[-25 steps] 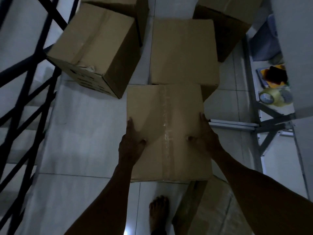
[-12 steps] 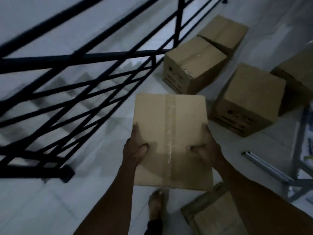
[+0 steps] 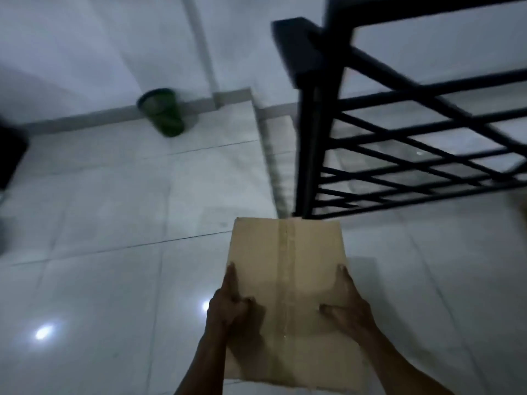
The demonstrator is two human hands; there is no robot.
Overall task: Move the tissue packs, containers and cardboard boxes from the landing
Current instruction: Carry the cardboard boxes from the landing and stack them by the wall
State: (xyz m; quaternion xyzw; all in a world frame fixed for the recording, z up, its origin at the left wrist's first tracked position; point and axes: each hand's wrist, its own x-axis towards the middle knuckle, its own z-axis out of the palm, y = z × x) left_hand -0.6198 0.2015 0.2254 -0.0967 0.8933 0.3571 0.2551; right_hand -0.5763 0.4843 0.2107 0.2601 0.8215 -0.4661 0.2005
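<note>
Head view, and a cardboard box (image 3: 288, 280) is held up in front of the body, clear of the pale tiled floor (image 3: 114, 223), low in the middle of the picture. It is gripped on both sides. The left hand (image 3: 231, 312) is clamped on the left edge, thumb laid across the top face, fingers (image 3: 231, 276) stretched forward along the side. The right hand (image 3: 349, 309) is set the same way on the right edge, thumb on top, fingers (image 3: 342, 273) run along the side. A strip of clear tape (image 3: 286, 252) is seen down the middle of the top face, between the two thumbs. Just past the box's far edge, a black post (image 3: 308, 143) is seen, with a black railing (image 3: 413, 143) spread out to the right of it. Blurred steps (image 3: 273, 166) are made out to the left of the post. A green bucket (image 3: 164, 114) is seen against the base of the far wall, well apart from the box. A dark shape (image 3: 11, 158) is cut off at the left edge; what it is cannot be told. Two bright glints (image 3: 44, 333) are thrown back by the tiles.
</note>
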